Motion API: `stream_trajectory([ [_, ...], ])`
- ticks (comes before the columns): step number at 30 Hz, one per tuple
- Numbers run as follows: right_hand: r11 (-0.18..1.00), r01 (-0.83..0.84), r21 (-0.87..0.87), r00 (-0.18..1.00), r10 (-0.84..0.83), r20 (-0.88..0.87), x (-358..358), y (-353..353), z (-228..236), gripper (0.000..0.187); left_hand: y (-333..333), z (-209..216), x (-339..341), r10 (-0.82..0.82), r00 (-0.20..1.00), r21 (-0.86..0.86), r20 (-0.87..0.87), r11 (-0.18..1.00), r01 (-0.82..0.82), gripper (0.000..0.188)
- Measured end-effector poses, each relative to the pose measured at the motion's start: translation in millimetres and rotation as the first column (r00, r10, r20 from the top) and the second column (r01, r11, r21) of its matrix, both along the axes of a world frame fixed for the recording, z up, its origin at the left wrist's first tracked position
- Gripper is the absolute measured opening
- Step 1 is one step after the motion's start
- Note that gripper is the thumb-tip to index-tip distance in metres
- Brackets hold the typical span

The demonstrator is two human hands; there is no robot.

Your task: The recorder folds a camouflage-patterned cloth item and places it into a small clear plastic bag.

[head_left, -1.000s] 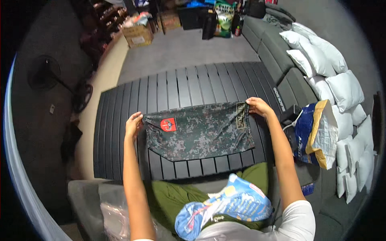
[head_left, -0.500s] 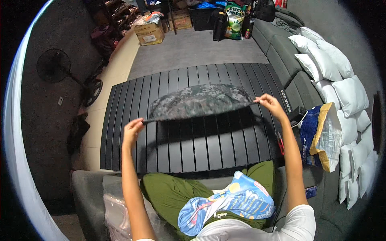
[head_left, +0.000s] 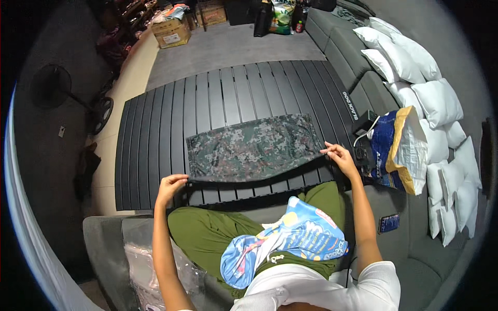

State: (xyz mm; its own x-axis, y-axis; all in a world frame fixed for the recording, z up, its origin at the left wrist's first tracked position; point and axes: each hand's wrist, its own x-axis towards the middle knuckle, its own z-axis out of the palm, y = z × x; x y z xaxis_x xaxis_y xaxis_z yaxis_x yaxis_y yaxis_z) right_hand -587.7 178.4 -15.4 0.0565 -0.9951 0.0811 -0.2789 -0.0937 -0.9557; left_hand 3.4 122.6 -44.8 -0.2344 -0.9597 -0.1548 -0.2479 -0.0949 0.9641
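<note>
A rectangular piece of dark green-grey camouflage cloth (head_left: pixel 254 145) is spread across the black slatted table (head_left: pixel 155 135). Its far part rests on the slats, while its near edge is lifted a little and sags between my hands. My left hand (head_left: pixel 170 189) pinches the near left corner. The near right corner is pinched by my right hand (head_left: pixel 337 154), between thumb and fingers. On my lap lies a light blue printed plastic bag (head_left: pixel 316 233), crumpled at its left end.
White stuffed pillows (head_left: pixel 438 103) are piled on the grey sofa at right. Beside the table's right edge stand a blue-and-yellow sack (head_left: pixel 397 150) and a black box with a cable (head_left: pixel 364 122). A phone (head_left: pixel 389 223) lies on the seat. Clear plastic packaging (head_left: pixel 142 272) is at my left.
The cloth was billowing above the table and has come down to lie flatter on it, nearer me. Both hands have lowered toward me, still holding its corners. My view has tilted slightly.
</note>
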Motion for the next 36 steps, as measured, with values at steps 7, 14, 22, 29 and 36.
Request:
stream_trajectory([
  [7, 0.975, 0.188, 0.118, 0.948, -0.211, 0.239, -3.1, -55.8, 2.2, 0.013, -46.7, -1.5, -43.0, 0.218, 0.944, -0.016, -0.249, 0.973, -0.230, 0.020],
  [14, 0.885, 0.435, -0.165, 0.900, -0.430, 0.066, 15.6, -140.9, -44.8, 0.016, -104.9, -41.0, -76.5, 0.559, 0.814, -0.391, 0.158, 0.792, -0.468, 0.016],
  [22, 0.814, 0.492, -0.310, 0.726, -0.580, -0.370, 37.6, -152.3, -34.3, 0.022, -117.9, -36.9, -89.9, 0.744, 0.648, -0.667, 0.161, 0.566, -0.485, 0.015],
  [29, 0.779, 0.505, -0.371, 0.540, -0.621, -0.569, 37.6, -162.3, -31.9, 0.025, -134.9, -39.5, -89.1, 0.712, 0.622, -0.675, 0.326, 0.636, -0.374, 0.017],
  [36, 0.804, 0.483, -0.347, 0.462, -0.570, -0.680, 37.6, -174.1, -28.9, 0.027, -142.6, -35.0, -86.5, 0.696, 0.632, -0.694, 0.341, 0.640, -0.330, 0.022],
])
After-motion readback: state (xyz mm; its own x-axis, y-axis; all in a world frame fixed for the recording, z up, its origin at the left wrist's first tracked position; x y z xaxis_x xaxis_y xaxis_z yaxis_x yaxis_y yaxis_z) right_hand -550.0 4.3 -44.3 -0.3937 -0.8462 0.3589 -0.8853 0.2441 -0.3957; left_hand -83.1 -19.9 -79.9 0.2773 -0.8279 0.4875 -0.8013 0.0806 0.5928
